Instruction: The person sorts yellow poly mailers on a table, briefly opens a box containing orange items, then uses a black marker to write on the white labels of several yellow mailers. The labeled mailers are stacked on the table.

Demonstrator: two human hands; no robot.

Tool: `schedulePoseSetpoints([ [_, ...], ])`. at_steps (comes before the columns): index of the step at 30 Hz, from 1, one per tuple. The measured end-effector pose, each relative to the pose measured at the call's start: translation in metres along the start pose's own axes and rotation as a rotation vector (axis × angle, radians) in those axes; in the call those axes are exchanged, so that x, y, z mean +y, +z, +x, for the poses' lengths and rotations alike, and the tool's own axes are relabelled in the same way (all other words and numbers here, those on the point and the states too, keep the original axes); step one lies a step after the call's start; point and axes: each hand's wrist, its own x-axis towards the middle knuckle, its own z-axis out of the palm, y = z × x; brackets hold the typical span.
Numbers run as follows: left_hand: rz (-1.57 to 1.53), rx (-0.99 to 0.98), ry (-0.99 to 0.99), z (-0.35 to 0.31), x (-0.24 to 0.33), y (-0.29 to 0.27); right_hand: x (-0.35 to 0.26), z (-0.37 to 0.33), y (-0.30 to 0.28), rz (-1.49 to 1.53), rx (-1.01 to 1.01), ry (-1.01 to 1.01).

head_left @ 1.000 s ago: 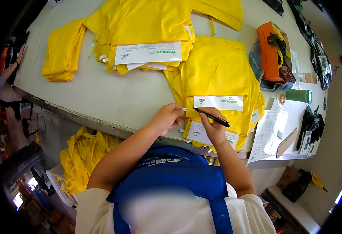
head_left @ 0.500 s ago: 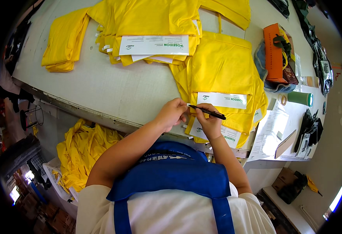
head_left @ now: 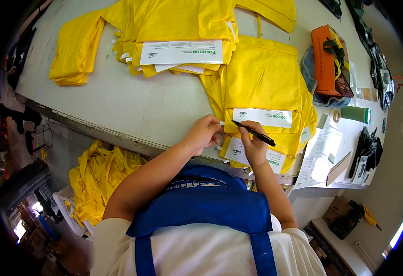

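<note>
Between the fingertips of my left hand is a small white tag at the left edge of a folded yellow garment. My right hand grips a black marker pen, its tip pointing left toward the tag but apart from it. The garment lies on top of a pile near the table's front edge. A white printed card shows across its lower part, just beyond the pen. Another white card peeks out of the pile below, partly hidden by my right hand.
More yellow garments are stacked at the back, with a folded one to their left. On the right are an orange box, a green cylinder and papers. Yellow fabric fills a white basket below the table.
My right hand has drawn back slightly to the right with the pen, so its tip has left the tag. My left hand stays in place with the tag.
</note>
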Motion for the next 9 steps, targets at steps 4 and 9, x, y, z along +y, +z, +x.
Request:
schedulePoseSetpoints([
  [4, 0.007, 0.023, 0.045, 0.0, 0.001, 0.001, 0.006, 0.032, -0.045, -0.576, 0.101, -0.272],
  [9, 0.287, 0.018, 0.098, 0.01, 0.014, 0.019, 0.056, 0.072, -0.124, -0.855, 0.256, 0.091],
])
